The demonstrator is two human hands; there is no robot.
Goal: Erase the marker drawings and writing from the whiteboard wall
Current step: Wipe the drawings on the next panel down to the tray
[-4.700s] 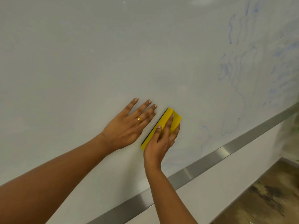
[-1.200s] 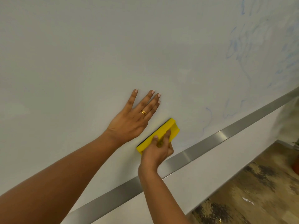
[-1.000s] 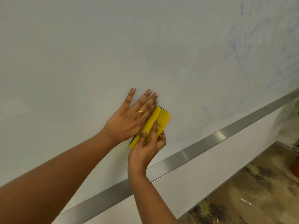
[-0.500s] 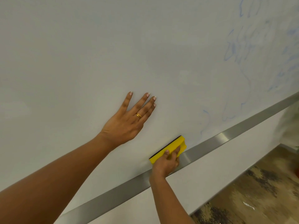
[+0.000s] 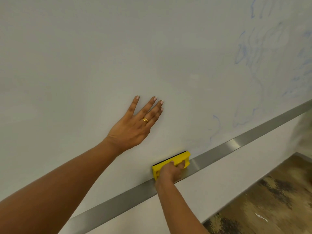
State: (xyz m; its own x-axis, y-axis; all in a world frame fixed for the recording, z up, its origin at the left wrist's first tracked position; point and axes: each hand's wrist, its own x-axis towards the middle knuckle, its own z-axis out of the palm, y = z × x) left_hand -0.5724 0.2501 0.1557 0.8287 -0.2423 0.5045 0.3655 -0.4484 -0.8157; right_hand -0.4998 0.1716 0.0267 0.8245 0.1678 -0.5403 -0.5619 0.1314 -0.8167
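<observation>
The whiteboard wall (image 5: 84, 56) fills most of the view. Faint blue marker traces (image 5: 258, 53) cover its right part, with a thin blue line (image 5: 217, 125) lower down near the metal strip. My left hand (image 5: 136, 125), with a gold ring, lies flat on the board with its fingers spread. My right hand (image 5: 170, 173) grips a yellow eraser (image 5: 182, 157) with a black felt face. The eraser is pressed to the board's bottom edge, right above the metal strip.
A brushed metal strip (image 5: 236, 144) runs diagonally along the board's lower edge, with plain white wall (image 5: 219, 186) below it. Mottled brown floor (image 5: 270, 205) shows at the bottom right, with a small white scrap (image 5: 260, 217) on it.
My right hand has swept the eraser from beside my left hand down and to the right, to the board's bottom edge. My left hand has stayed flat in place.
</observation>
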